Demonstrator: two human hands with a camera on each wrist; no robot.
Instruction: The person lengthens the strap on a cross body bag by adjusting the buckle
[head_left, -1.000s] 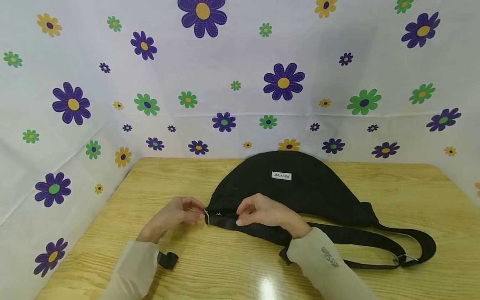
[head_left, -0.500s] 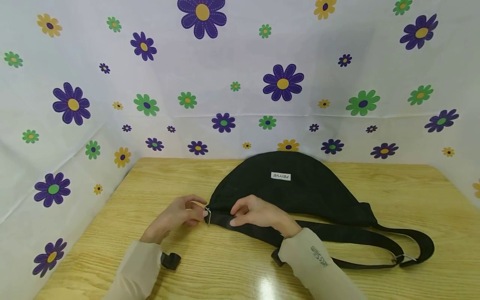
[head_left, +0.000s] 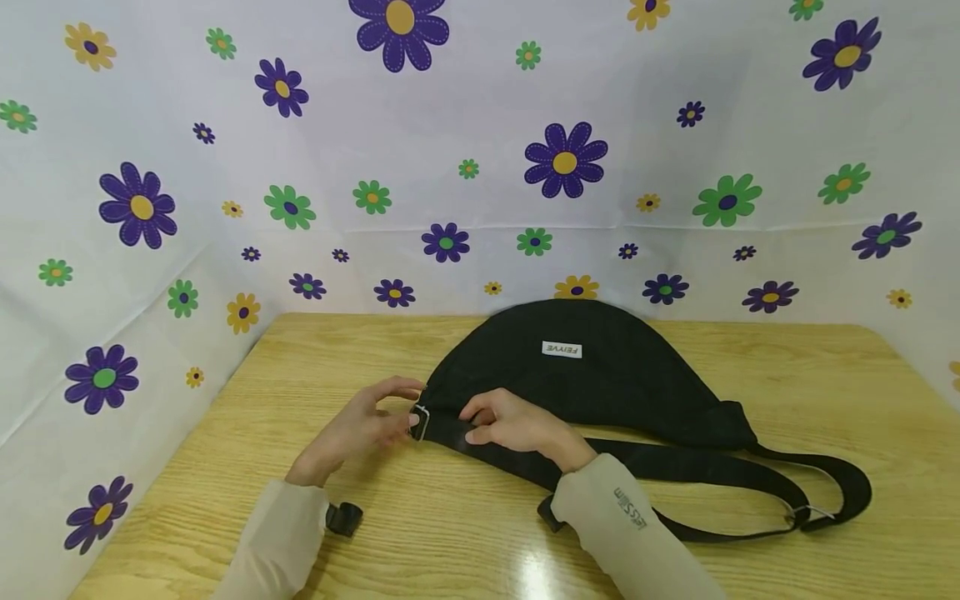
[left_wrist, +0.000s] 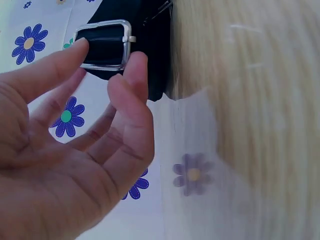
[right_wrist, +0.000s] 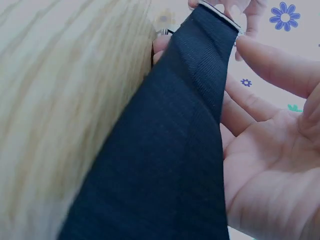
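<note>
The black bag [head_left: 592,383] lies flat on the tabletop [head_left: 435,542], right of centre, its rounded side at the far edge and its straighter side facing the near edge. Its long axis runs left to right, the right end slanting slightly toward the near edge; the white label [head_left: 562,349] reads upside down. The strap [head_left: 690,465] follows the straighter side, looping toward the right edge through a metal slider [head_left: 821,511].

At the bag's left end, the left hand [head_left: 362,429] pinches the metal buckle [left_wrist: 126,50], thumb on its frame. The right hand [head_left: 521,429] holds the strap just beside it, between thumb and fingers.

Compared with a second ago, the buckle shows more of its face, the left forefinger reaches higher, and the right hand sits nearer the buckle.

The tabletop is pale wood grain; a white flowered cloth [head_left: 480,204] hangs behind and at the left.
</note>
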